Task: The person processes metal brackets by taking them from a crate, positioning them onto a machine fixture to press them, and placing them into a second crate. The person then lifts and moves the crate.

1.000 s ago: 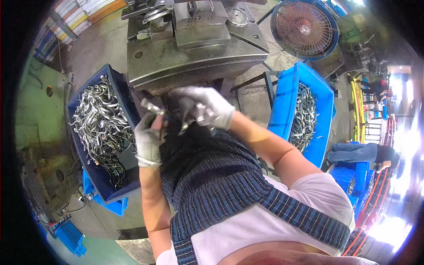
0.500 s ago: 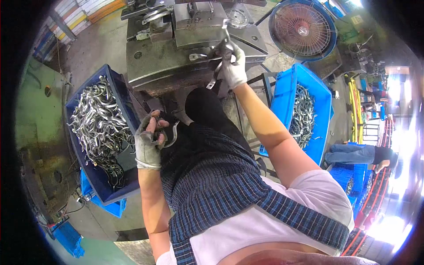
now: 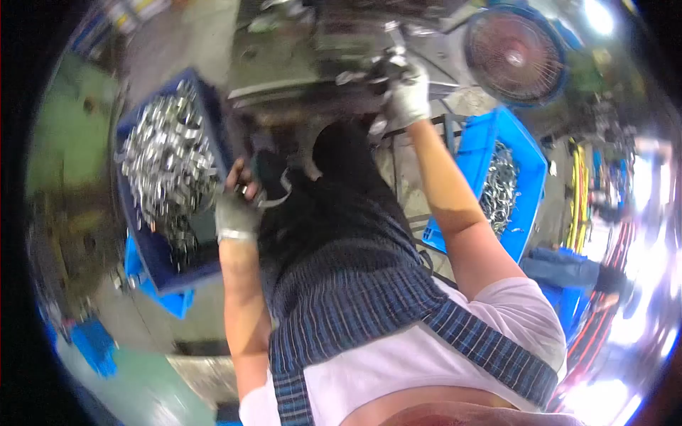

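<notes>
My left hand [image 3: 238, 206], in a pale glove with bare fingertips, is closed on a curved metal piece [image 3: 283, 192] beside my left thigh. The piece bends out to the right of the fingers. My right hand [image 3: 410, 96], gloved too, is wrapped round several curved metal pieces [image 3: 389, 67] in front of the machine's lower edge. Their flat ends stick out upward, to the left and downward. Motion blur hides how they lie in the palm. To the left of my left hand stands a dark blue bin [image 3: 222, 145] heaped with shiny curved metal pieces [image 3: 167, 153].
Ahead is a heavy metal machine bed [image 3: 284, 60]. A light blue bin [image 3: 529, 167] with similar pieces stands at the right. A round fan [image 3: 515, 58] is behind it. Another person's jeans-clad legs [image 3: 561, 268] show at the far right.
The whole view has shifted and blurred with head motion. My left fingers have drawn closer round the curved piece. My right hand still grips its bunch.
</notes>
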The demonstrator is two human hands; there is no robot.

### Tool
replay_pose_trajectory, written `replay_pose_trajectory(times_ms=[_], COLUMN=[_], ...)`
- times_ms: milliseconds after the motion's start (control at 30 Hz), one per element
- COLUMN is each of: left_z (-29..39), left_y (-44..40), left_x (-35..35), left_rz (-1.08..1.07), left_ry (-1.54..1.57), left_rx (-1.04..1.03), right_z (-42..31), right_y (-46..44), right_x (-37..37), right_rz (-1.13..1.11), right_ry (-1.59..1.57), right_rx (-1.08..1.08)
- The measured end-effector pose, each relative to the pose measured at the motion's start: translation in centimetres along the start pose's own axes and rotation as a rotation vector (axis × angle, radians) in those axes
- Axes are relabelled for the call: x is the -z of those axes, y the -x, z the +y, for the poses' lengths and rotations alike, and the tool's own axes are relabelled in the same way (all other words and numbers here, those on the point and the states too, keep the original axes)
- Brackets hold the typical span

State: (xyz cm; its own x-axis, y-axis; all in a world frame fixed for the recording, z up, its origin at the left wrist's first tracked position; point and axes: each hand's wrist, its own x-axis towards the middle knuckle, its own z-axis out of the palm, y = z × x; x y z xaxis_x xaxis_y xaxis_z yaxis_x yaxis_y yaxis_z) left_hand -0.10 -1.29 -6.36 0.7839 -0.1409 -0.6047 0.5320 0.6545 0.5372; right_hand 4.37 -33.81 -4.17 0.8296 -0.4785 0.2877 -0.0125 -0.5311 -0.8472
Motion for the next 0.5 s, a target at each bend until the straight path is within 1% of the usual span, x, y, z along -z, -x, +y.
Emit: replay_pose_trajectory(times_ms=[33,67,100,133,167,200,233,267,300,333,367,433,500], left_z=[-1.1,-1.1,-1.3,-1.9,-2.6,-3.0,-3.1,-3.1,-3.2,-3.0,-2.8,-2.6,-2.1], left_y=[-0.3,0.1,0.6,0.6,0.3,-0.1,0.2,0.0,-0.3,0.2,0.6,0.8,0.3], left_x=[0.0,-0.1,-1.0,0.0,0.6,1.2,1.0,1.0,0.9,-0.2,-1.4,-3.3,-3.5], left_rz=[0.081,0.053,0.164,0.041,0.015,-0.033,-0.005,-0.034,-0.068,-0.052,-0.039,-0.100,-0.226], left_ry=[-0.108,-0.001,0.042,0.204,0.202,0.266,0.325,0.357,0.387,0.418,0.446,0.489,0.254], left_rx=[-0.053,0.020,0.059,0.133,0.138,0.148,0.121,0.122,0.124,0.097,0.074,0.045,-0.081], right_z=[-2.9,-3.8,-4.4,-5.0,-5.5,-5.7,-6.1,-6.4,-6.4,-6.4,-6.6,-8.4,-7.0], right_y=[1.1,0.6,1.0,1.3,1.8,2.9,4.3,5.6,7.4,9.2,11.1,12.1,13.4], right_x=[0.0,0.8,1.1,1.5,1.7,1.7,1.7,1.6,0.9,0.2,-1.2,-3.5,-5.0], right_rz=[0.165,0.021,-0.020,-0.123,-0.222,-0.406,-0.555,-0.693,-0.752,-0.787,-0.726,-0.956,-0.944], right_ry=[0.029,0.145,0.151,0.159,0.179,-0.310,-0.590,-0.847,-0.758,-0.674,-0.436,0.017,-0.061], right_rx=[0.189,0.058,0.283,0.171,0.073,-0.116,-0.210,-0.346,-0.175,-0.003,0.354,0.197,0.245])
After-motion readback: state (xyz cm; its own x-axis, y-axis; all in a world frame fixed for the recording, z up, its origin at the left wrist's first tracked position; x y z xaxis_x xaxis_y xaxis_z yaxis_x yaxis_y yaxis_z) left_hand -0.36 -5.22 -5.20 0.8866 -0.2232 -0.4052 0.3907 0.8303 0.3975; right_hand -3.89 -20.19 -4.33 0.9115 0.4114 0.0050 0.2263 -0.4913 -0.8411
